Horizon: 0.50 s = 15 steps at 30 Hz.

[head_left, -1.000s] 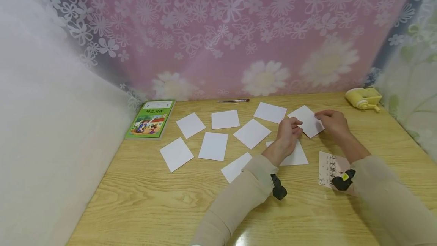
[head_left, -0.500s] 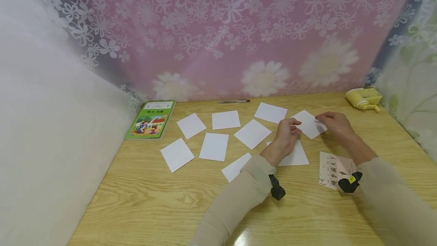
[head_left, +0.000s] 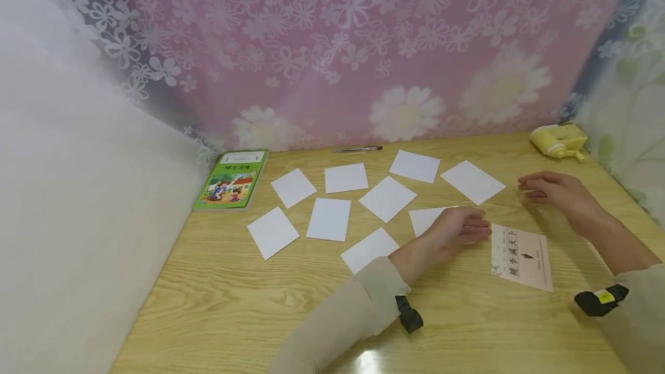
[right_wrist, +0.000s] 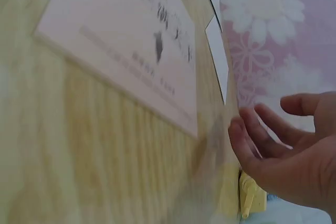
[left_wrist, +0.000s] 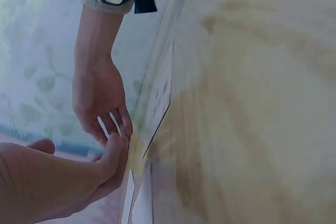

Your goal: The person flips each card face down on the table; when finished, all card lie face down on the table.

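left hand (head_left: 457,229) lies loose-fingered over a white card (head_left: 427,219) by the printed card (head_left: 521,256), right hand (head_left: 553,192) hovers relaxed and empty near another white card (head_left: 472,182)

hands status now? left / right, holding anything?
Left hand: open, fingers relaxed, resting on a white card, gripping nothing.
Right hand: open, fingers loosely spread above the table, holding nothing.

card print (head_left: 513,254) too small to read

sleeves (head_left: 363,299): beige, long | wrists: black straps, apparently yellow-tagged (head_left: 602,298)
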Tool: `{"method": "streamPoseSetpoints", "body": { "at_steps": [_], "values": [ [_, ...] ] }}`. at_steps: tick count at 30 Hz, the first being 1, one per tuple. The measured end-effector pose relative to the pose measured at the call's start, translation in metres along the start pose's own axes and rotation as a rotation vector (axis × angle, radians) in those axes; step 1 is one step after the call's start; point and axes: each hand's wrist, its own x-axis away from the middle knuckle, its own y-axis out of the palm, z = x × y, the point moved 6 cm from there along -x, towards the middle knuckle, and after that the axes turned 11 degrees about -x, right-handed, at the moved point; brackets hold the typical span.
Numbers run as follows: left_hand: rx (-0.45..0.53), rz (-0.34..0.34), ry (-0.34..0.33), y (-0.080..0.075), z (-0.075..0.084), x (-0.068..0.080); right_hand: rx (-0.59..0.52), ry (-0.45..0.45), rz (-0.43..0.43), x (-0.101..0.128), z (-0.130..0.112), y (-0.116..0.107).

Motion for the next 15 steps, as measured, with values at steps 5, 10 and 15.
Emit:
{"method": "streamPoseSetpoints", "body": {
  "at_steps": [5, 10, 15],
  "values": [
    [-0.101, -0.177, -0.101, 0.014, -0.021, 0.022, -0.039, -0.046, -0.116, 0.011, 0.009, 0.0],
    [-0.097, -0.349, -0.255, 0.033, -0.043, 0.041, 0.046, -0.08, -0.179, 0.02, 0.01, 0.007],
    [-0.072, -0.343, -0.332, 0.041, -0.055, 0.045, 0.116, -0.056, -0.214, 0.025, 0.007, 0.014]
  ]
}}
